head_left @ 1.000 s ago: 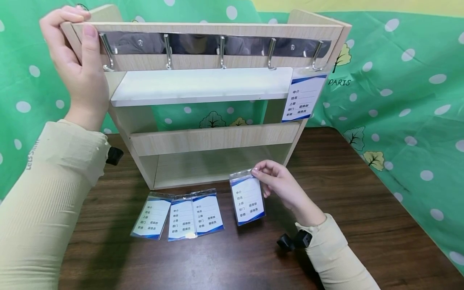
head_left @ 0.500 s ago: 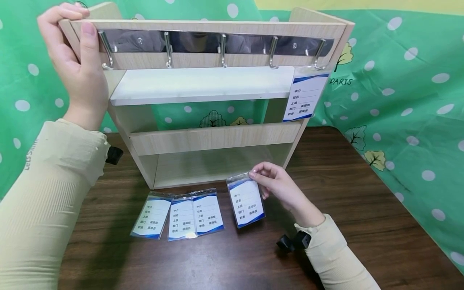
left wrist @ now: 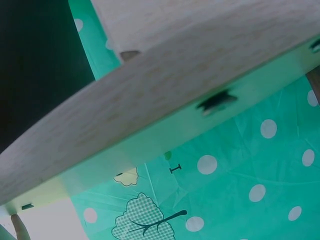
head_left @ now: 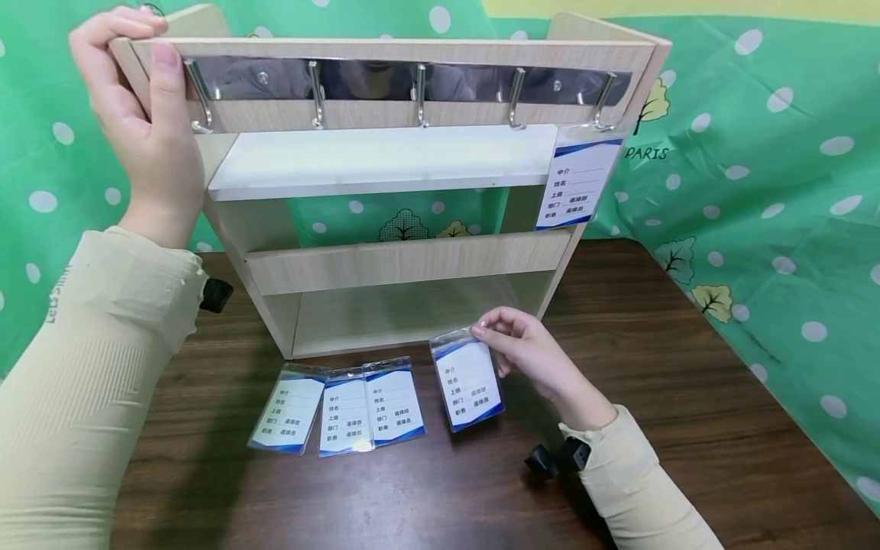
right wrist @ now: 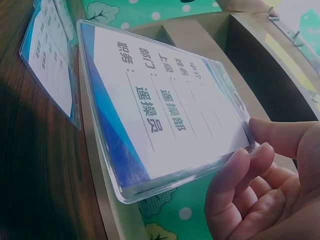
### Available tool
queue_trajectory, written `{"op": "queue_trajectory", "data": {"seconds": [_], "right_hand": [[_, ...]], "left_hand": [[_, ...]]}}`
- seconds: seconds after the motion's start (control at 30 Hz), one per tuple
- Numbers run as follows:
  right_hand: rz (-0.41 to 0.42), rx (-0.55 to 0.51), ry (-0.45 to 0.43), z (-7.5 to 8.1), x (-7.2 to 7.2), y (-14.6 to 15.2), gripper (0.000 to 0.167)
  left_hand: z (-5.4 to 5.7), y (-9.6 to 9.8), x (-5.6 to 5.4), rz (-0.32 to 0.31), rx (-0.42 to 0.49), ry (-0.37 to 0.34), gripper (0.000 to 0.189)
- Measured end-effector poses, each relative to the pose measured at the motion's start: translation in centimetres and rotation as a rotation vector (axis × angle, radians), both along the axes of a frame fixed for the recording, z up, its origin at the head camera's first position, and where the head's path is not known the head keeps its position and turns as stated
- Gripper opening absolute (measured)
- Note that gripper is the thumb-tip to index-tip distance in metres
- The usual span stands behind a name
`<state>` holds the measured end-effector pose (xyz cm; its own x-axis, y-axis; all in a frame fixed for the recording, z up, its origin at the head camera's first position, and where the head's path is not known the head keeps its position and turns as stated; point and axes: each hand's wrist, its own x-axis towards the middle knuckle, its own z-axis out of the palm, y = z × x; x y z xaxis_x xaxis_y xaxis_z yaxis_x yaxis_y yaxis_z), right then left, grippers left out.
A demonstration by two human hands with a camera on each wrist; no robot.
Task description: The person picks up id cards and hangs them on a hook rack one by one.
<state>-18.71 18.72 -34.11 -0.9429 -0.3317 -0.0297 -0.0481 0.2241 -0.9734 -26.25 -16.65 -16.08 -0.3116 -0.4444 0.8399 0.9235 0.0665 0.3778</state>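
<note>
Note only a small change in the held card: drawn slightly leftward since a second ago, practically unmoved over the last half second. Pinching it near its top right corner with the thumb and fingers of the right hand; appears tilted and raised over the table, just in front of the wooden shelf. Clamping that shelf's upper left corner with the left hand, as in the earlier pictures. Count three loose cards on the table, left of the held one, partly overlapping. Find a hanging card at the rightmost hook, well apart from the held one. Would judge this a pause in the handling: no nearer that hook with the held card, no slackening of the steadying grip.
</note>
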Motion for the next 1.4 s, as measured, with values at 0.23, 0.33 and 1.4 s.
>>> {"op": "queue_trajectory", "data": {"seconds": [0.23, 0.33, 1.4], "right_hand": [[0.0, 0.003, 0.006, 0.0, -0.1, 0.1, 0.016], [0.004, 0.005, 0.006, 0.0, -0.1, 0.1, 0.016], [0.067, 0.041, 0.002, -1.4, -0.1, -0.5, 0.02]], "left_hand": [[-0.1, -0.2, -0.1, 0.01, -0.005, -0.007, 0.012], [-0.1, -0.2, -0.1, 0.012, -0.007, -0.006, 0.012], [-0.2, -0.3, 0.0, 0.009, -0.01, -0.035, 0.011]]}}
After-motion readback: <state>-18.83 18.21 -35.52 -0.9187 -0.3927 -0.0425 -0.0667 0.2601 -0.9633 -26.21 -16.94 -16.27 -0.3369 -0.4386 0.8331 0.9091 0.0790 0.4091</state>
